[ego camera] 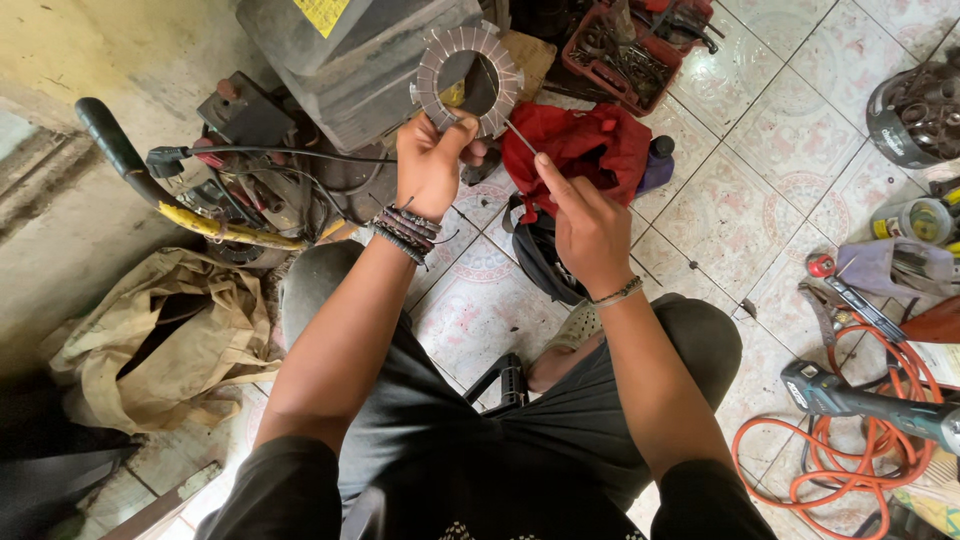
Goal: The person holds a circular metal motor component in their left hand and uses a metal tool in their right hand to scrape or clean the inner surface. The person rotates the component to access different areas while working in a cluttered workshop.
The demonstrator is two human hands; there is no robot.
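Stator core (468, 78), a grey slotted metal ring with pale lining in its slots, is raised above the knees, pinched at its lower rim in my left hand (430, 165), whose grip is closed tight on it. Just right of that grip my right hand (590, 235) is clamped shut on a thin metal rod (520, 136), tip touching the ring's lower right edge. Slots all round look lined and I see no copper winding in them, so I judge the lining well along and the winding not begun. Both forearms reach forward, left wrist in braided bands cocked up, right wrist angled inward. Beyond the grip lies a red cloth (580, 145) on the tiled floor (740, 190).
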